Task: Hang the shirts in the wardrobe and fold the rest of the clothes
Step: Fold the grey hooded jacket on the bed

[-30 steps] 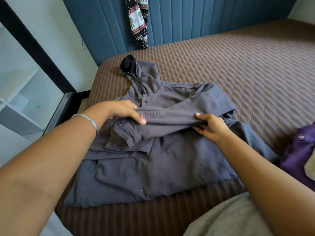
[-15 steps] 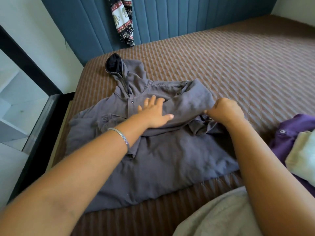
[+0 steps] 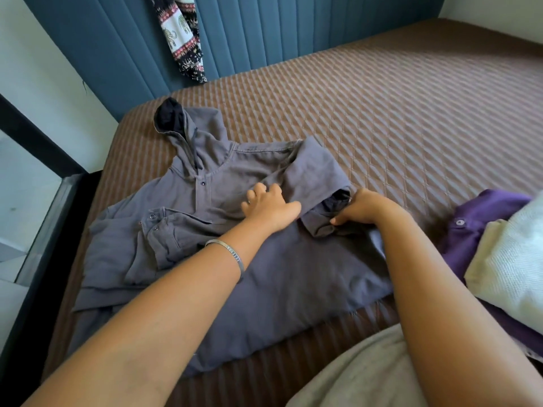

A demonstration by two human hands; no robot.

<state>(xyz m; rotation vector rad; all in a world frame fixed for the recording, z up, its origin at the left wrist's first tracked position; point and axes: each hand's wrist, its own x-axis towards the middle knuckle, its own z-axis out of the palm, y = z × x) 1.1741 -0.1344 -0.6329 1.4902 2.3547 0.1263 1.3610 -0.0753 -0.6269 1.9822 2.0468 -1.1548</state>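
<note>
Lying flat across the brown quilted bed (image 3: 411,107), the grey hooded jacket (image 3: 264,283) fills the space under and around both hands. Its cloth is a dull slate grey, a little creased, with a dark lining showing inside the hood (image 3: 176,121), which points away from the hands toward the blue padded headboard (image 3: 264,33). 1 snap button sits on the placket just beyond the left hand, and 2 more show on a cuff folded over the chest to the left of that hand. The other sleeve is folded across the chest, its cuff lying between the 2 hands.

The left hand (image 3: 270,207) rests palm down on the folded sleeve, fingers spread and slightly bent, pressing the cloth flat. A silver bangle (image 3: 232,254) circles that wrist. The right hand (image 3: 361,208) is curled, its fingers pinching the jacket fabric beside the sleeve cuff.

To the right of the right hand lie a purple garment (image 3: 476,227) with a button and a cream knitted piece (image 3: 511,259) on top of it. A patterned cloth (image 3: 185,36) hangs over the headboard, well beyond both hands.
</note>
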